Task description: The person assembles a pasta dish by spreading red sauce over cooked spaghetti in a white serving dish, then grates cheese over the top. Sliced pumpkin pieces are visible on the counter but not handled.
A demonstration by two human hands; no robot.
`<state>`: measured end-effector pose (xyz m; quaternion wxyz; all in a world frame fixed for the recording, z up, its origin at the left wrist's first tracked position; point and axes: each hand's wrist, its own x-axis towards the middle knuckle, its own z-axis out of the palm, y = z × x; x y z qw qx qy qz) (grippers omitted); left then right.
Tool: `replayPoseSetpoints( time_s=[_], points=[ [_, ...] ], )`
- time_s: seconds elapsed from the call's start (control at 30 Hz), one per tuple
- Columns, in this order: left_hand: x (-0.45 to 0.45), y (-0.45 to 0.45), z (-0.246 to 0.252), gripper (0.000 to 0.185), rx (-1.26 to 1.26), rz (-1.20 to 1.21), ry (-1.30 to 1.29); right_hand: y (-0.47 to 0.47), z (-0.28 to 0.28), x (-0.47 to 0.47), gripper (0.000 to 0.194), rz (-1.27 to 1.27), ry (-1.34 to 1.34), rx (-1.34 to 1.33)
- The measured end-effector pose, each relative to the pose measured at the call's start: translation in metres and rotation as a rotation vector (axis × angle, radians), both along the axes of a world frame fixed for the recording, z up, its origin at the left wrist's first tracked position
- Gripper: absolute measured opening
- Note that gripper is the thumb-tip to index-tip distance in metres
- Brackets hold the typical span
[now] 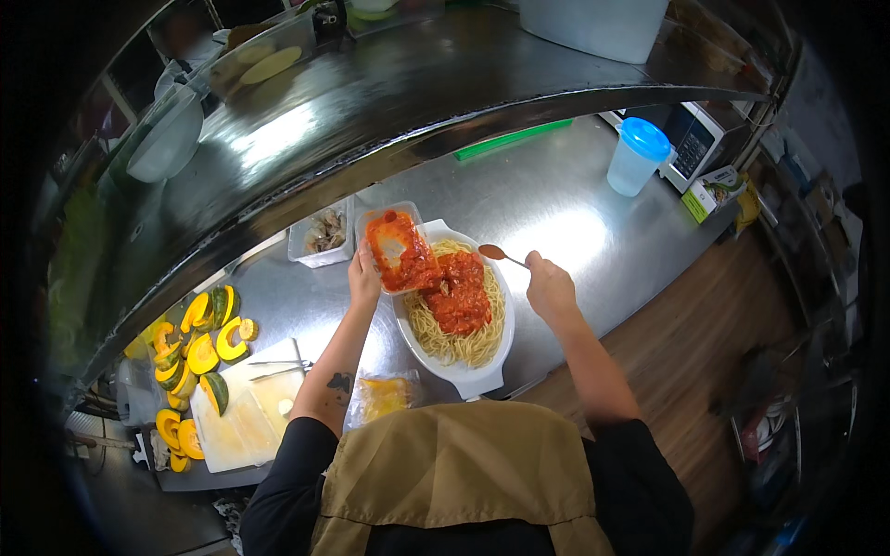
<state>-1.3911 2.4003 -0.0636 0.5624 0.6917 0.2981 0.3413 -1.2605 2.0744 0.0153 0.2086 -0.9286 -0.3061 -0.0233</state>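
Observation:
My left hand point(364, 276) grips a clear plastic container point(421, 224) smeared inside with red sauce, tilted over the upper left of a white oval baking dish point(484, 381). Spaghetti point(445, 349) fills the dish, and chunky red sauce point(459, 295) lies in a mound across its middle. In my right hand point(551, 286), just right of the dish, is the handle of a spoon point(492, 251). Sauce coats the bowl of the spoon, which hangs near the dish's right rim. Some sauce still clings to the container's walls and bottom.
Left stands a plastic tub of shrimp point(324, 233). Cut pumpkin pieces point(203, 354) surround a white cutting board point(243, 424) with metal tongs point(280, 368). A bag of yellow food point(384, 398) lies near my apron. A blue-lidded jug point(636, 158) and microwave point(699, 146) stand right; a steel shelf point(417, 83) overhangs the counter.

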Motion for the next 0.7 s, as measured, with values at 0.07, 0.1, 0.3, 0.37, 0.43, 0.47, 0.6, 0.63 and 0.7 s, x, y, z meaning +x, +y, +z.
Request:
replayPoseSetpoints(
  time_s=[0.07,0.1,0.3,0.37,0.43,0.47,0.6,0.63,0.7],
  points=[
    [-0.003,0.002,-0.003,0.053,-0.028,-0.006,-0.014,0.003,-0.015,-0.005,0.009,-0.019,0.006,-0.003],
    [-0.005,0.002,-0.004,0.054,-0.059,-0.008,-0.016,0.006,-0.02,-0.008,0.009,-0.034,0.011,0.0],
    [-0.015,0.003,-0.005,0.055,-0.128,0.011,-0.05,0.023,-0.027,-0.03,0.015,0.042,0.087,0.003],
    [-0.014,0.006,-0.008,0.055,-0.107,0.019,-0.057,0.028,-0.024,-0.036,0.015,0.067,0.087,0.001],
    [-0.012,0.011,-0.009,0.055,-0.063,0.019,-0.048,0.033,-0.019,-0.038,0.015,0.094,0.067,-0.005],
    [-0.011,0.013,-0.01,0.055,-0.038,0.017,-0.053,0.036,-0.016,-0.037,0.015,0.108,0.051,-0.019],
    [-0.01,0.013,-0.003,0.054,-0.046,0.018,-0.021,0.038,-0.003,-0.02,0.014,0.09,-0.001,0.013],
    [-0.012,0.01,0.001,0.054,-0.06,0.013,-0.02,0.038,-0.001,-0.016,0.013,0.094,-0.017,-0.003],
    [-0.014,0.001,0.009,0.052,-0.073,0.002,-0.008,0.038,0.001,-0.012,0.012,0.08,-0.065,-0.029]
  ],
)
